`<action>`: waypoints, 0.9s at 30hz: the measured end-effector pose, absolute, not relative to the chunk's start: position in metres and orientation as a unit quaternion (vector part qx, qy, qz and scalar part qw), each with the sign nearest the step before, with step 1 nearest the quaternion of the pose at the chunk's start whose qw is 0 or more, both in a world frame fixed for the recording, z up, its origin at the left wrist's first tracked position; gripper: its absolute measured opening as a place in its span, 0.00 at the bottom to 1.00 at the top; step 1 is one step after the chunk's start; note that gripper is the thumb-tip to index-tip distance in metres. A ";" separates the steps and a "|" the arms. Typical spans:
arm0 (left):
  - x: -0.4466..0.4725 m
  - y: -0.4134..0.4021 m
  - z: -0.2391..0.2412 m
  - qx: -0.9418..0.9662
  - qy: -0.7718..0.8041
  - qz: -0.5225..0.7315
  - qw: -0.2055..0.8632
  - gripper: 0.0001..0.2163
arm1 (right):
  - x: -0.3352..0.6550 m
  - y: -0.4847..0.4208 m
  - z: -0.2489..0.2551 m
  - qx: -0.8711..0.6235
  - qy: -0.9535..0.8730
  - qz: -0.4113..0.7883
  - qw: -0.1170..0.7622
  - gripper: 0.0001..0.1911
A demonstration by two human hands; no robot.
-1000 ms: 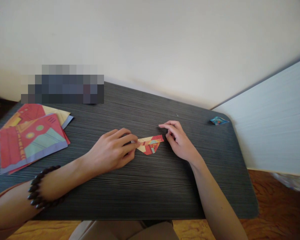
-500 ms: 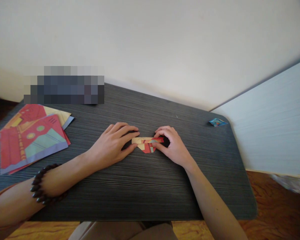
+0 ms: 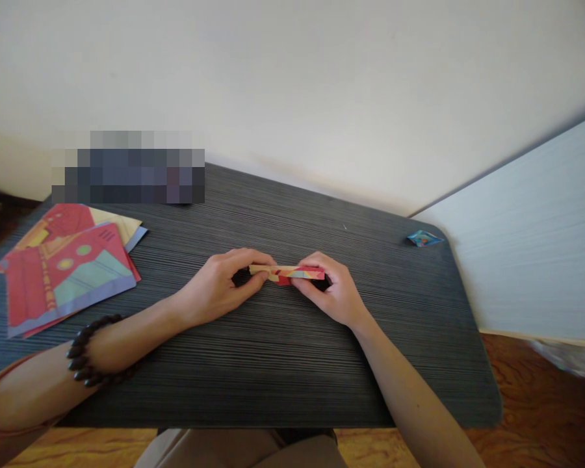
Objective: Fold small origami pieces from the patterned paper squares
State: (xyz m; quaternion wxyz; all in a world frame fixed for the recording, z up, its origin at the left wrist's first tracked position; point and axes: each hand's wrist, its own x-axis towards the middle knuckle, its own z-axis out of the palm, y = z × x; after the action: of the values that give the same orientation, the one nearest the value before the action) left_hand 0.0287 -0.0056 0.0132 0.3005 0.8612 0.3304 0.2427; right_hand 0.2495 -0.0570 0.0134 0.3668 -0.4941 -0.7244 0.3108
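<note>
Between my two hands is a small folded paper [image 3: 285,272], patterned in red, cream and pale green, over the middle of the dark table. My left hand [image 3: 224,286] pinches its cream left end between thumb and fingers. The red right end is in the grip of my right hand [image 3: 329,289], thumb in front and fingers behind. The long folded strip faces me, and only a little red shows below it. My fingertips behind the paper are hidden.
Several sheets of patterned paper [image 3: 71,276] lie stacked at the table's left. A blurred-out dark object [image 3: 131,172] stands behind them. A small blue folded paper [image 3: 424,238] sits near the right edge of the dark table [image 3: 283,370]. A pale panel [image 3: 526,240] adjoins on the right.
The paper has been tilted, so its lower pointed part now shows far less below the strip. Both hands have closed more firmly around its ends.
</note>
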 end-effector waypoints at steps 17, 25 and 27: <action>0.020 0.013 0.007 0.935 0.237 0.263 0.034 0.09 | 0.254 -0.059 0.006 -0.521 -0.804 0.001 0.286 0.11; 0.023 0.007 0.007 0.962 0.234 0.138 0.003 0.11 | 0.256 -0.057 0.012 -0.540 -0.824 0.037 0.166 0.11; 0.022 0.006 0.007 0.963 0.233 0.138 0.006 0.11 | 0.260 -0.054 0.012 -0.534 -0.827 0.059 0.169 0.11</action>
State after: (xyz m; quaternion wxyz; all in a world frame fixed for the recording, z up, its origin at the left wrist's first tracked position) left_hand 0.0222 0.0062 0.0070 0.0063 0.9626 0.2334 0.1376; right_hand 0.2603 -0.0544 0.0122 0.1692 -0.5335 -0.8266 0.0585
